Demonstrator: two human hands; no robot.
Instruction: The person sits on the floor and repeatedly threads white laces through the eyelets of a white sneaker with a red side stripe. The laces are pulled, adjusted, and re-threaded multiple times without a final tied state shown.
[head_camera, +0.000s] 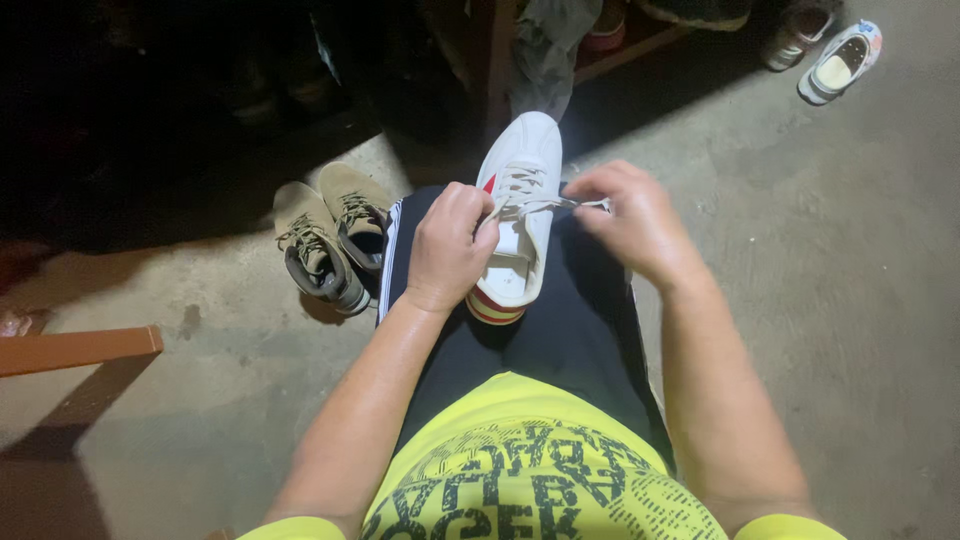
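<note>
A white sneaker (520, 190) with a red-striped heel lies toe-away on my lap, across black shorts. My left hand (447, 247) rests at the shoe's left side, its fingers pinched on one white lace end near the eyelets. My right hand (630, 218) is to the right of the shoe, fingers closed on the other lace end, which stretches taut across the tongue. The shoe's opening faces up and shows a pale insole.
A pair of tan lace-up shoes (325, 235) stands on the concrete floor to the left of my knee. A white shoe (840, 62) lies at the top right. A wooden bench edge (80, 348) juts in at the left. Dark clutter and wooden furniture fill the back.
</note>
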